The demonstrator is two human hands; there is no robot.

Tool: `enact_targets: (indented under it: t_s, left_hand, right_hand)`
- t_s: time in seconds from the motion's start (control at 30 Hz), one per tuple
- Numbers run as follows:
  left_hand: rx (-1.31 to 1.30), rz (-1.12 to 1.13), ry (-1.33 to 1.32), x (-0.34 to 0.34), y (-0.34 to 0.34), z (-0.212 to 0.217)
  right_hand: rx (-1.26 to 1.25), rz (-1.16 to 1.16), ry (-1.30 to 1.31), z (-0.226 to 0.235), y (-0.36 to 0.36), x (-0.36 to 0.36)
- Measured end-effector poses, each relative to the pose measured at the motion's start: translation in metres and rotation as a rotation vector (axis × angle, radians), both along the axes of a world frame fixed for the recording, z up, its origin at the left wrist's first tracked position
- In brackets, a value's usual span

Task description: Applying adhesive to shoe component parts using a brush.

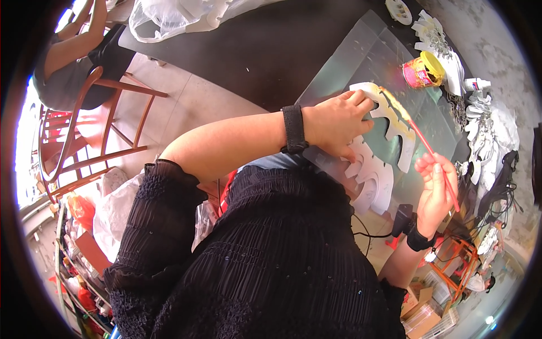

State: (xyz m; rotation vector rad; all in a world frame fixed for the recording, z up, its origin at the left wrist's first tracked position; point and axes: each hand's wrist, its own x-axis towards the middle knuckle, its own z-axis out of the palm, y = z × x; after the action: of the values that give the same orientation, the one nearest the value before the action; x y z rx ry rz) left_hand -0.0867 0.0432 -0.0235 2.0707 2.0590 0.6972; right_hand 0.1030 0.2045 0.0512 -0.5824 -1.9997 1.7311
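My left hand [343, 120] rests with bent fingers on a white curved cutout [407, 148] with notched edges, holding it against the table sheet. Yellowish smears coat its upper part. In my right hand [436, 183] is a thin red-handled brush [420, 134], gripped between thumb and fingers. The brush's yellow-coated end touches or hovers just over the cutout; I cannot tell which. Below my left hand, several more white curved cutouts [377, 179] lie overlapped near the table edge. A pink tub with a yellow rim [416, 74], streaked with yellow, stands beyond the brush.
A clear plastic sheet [347, 59] covers part of the dark table [237, 68]. White pieces [491, 127] and a small white bottle [477, 84] crowd the right side. A plastic bag [169, 20] lies at the far edge. Left are a wooden chair [113, 85] and another person [70, 70].
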Motion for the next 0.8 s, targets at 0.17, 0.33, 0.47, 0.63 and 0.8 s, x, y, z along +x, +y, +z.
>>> enact_targets:
  t_s: [0.17, 0.33, 0.47, 0.63, 0.8]
  left_hand:
    - [-0.001, 0.007, 0.014, 0.0004, 0.0004, 0.0005]
    - [-0.014, 0.01, 0.014, 0.001, -0.0006, 0.0012]
    - [-0.021, 0.01, 0.009, 0.0008, 0.0001, 0.0015]
    - [-0.005, 0.004, 0.0, 0.0006, 0.0008, 0.0017]
    - [-0.021, -0.001, 0.005, 0.0004, 0.001, 0.0013]
  right_hand:
    - [0.005, 0.009, -0.017, -0.0041, -0.0051, -0.0067]
    - [-0.063, 0.041, 0.0, -0.0009, -0.008, -0.006]
    - [-0.022, -0.041, -0.003, -0.0074, -0.0049, -0.009]
    - [-0.04, 0.018, 0.001, -0.006, -0.009, -0.0096]
    - [-0.037, 0.002, -0.025, -0.0068, -0.0086, -0.0093]
